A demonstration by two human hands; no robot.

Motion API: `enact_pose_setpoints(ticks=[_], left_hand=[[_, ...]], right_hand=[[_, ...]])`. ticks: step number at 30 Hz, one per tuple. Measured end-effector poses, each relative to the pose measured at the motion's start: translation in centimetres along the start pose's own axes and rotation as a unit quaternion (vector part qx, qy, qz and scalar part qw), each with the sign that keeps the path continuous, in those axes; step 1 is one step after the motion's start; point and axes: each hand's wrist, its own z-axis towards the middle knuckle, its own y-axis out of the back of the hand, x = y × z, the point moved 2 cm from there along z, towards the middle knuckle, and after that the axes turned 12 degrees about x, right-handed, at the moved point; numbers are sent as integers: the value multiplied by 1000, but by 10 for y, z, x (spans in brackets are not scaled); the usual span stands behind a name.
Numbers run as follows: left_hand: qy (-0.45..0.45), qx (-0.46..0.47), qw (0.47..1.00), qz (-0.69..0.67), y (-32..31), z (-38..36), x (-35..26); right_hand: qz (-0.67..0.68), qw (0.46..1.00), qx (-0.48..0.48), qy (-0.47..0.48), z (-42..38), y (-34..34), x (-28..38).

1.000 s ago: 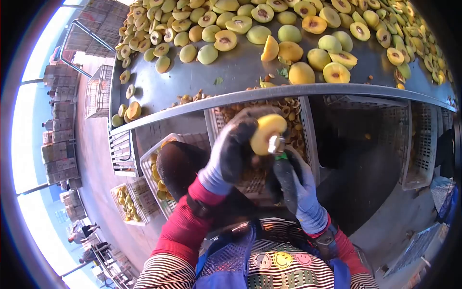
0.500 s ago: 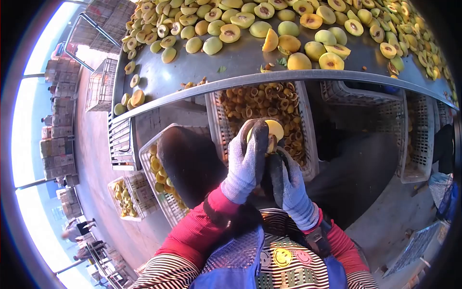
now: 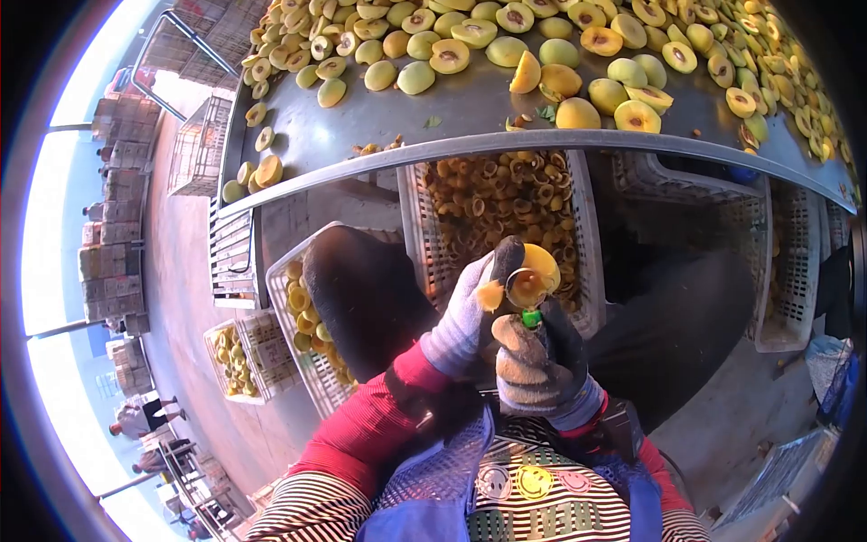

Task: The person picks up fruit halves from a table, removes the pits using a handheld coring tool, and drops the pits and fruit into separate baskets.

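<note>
My left hand (image 3: 471, 303), in a light glove with dark fingertips, is closed around a yellow peach half (image 3: 544, 263), its cut side turned toward me. My right hand (image 3: 540, 369), gloved the same way, grips a coring tool (image 3: 532, 318) with a green collar and a thin metal ring. The ring lies against the cut face, over the brownish middle of the half. A small orange piece of flesh (image 3: 490, 295) is by my left thumb. The tool's handle is hidden inside my right fist.
A metal table (image 3: 334, 149) ahead bears many peach halves (image 3: 450, 56). Below its raised edge stands a crate (image 3: 591, 244) of brown-orange scraps. Another crate (image 3: 339, 390) holding yellow halves is beside my left knee, with a smaller crate (image 3: 262, 357) farther left.
My right hand has turned and its fingers are now curled, bringing the ring and green collar into sight. The peach half has tilted and moved slightly right and down. The camera view has shifted a little.
</note>
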Motion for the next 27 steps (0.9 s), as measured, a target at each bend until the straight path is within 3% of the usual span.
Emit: enact_pose_setpoints(ticks=[2, 4, 6, 8, 11, 13, 14, 16, 18, 20, 21, 23, 24, 25, 27], left_hand=[[59, -70, 996, -5, 7, -8, -3], [-124, -152, 981, 3, 27, -22, -9], [-67, -194, 924, 322, 50, -38, -40], [-48, -203, 906, 369, 46, -47, -66], [-107, -225, 901, 356, 53, -55, -66], [-119, -273, 916, 267, 58, -60, -66], [-79, -279, 915, 280, 66, -63, -69], [-83, -271, 930, 233, 75, -63, -64], [-119, -323, 893, 292, 100, -82, -58], [-176, -396, 836, 336, 152, -113, -50], [-178, -432, 837, 285, 183, -130, -39], [-15, -510, 694, 507, 226, -148, -39], [59, -539, 597, 592, 210, -134, -58], [21, -510, 563, 650, 188, -117, -72], [-118, -434, 700, 555, 143, -50, -88]], right_hand=[[19, 998, 58, -1, 5, -5, 0], [24, 998, 58, 26, 3, -4, 10], [66, 993, -57, 84, 0, 1, 18], [46, 993, -69, 82, 1, 11, 20], [-214, 945, -244, 32, 7, 8, 21], [-265, 925, -270, 42, 8, 5, 23], [-313, 900, -299, 49, 6, 3, 24], [-349, 881, -318, 42, 8, -6, 22], [-430, 824, -369, -4, 11, -11, 24], [-430, 828, -360, -16, 6, -11, 28], [-387, 841, -378, -5, 5, -8, 28], [-329, 849, -412, 8, 1, 0, 29], [-331, 850, -410, 12, 2, 3, 32], [-351, 844, -406, 13, 2, 6, 33], [-372, 836, -404, 8, 5, 8, 34]])
